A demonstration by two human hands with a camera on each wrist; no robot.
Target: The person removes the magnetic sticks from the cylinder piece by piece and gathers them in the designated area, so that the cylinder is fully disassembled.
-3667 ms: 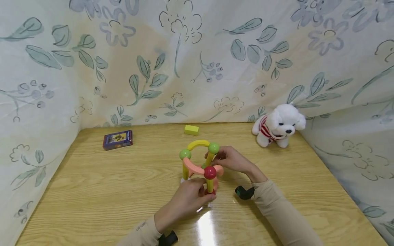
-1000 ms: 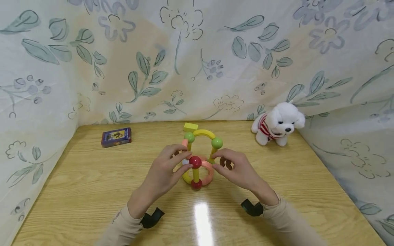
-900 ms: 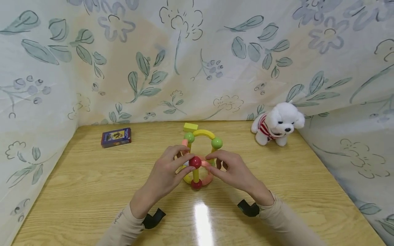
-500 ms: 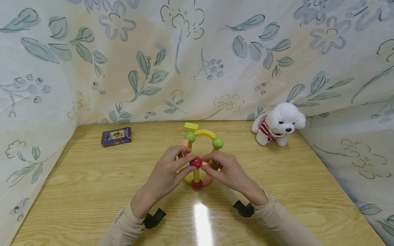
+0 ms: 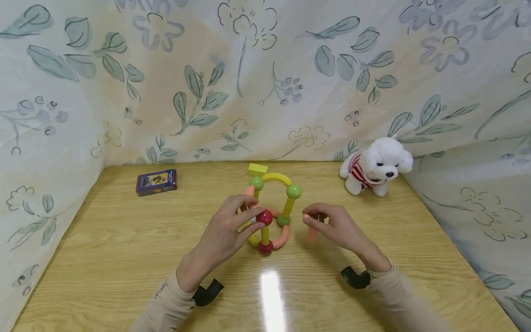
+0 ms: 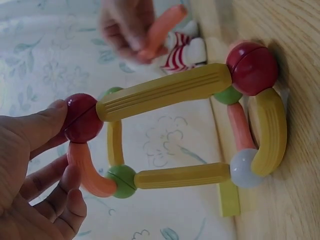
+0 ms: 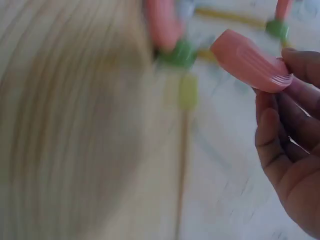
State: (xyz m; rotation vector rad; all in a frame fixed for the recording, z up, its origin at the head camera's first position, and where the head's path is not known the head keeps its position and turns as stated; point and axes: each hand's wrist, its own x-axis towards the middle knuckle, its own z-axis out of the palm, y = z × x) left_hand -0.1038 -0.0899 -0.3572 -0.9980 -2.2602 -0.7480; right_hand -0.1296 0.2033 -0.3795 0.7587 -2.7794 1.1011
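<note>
A frame of coloured balls and rods stands on the table before me. Its upper front red ball [image 5: 265, 217] is pinched between the thumb and fingers of my left hand [image 5: 222, 227]. A straight yellow rod [image 6: 165, 92] joins that ball to the lower red ball [image 5: 265, 247]. Yellow and pink rods link the green balls [image 5: 294, 191] and a white ball [image 6: 245, 167]. To the right, apart from the frame, my right hand [image 5: 343, 227] grips a curved pink rod [image 7: 250, 60] by one end; its other end points down.
Behind the frame lies a small yellow block [image 5: 257, 169]. A blue card box [image 5: 156, 183] is at the back left, and a white plush dog [image 5: 375, 166] sits at the back right. Floral cloth [image 5: 232, 83] closes off the back and sides of the wooden table [image 5: 124, 240].
My left hand rose from the lower to the upper red ball, and the frame was turned. The right hand pinched the pink rod beside that ball, pulled it off and moved right.
</note>
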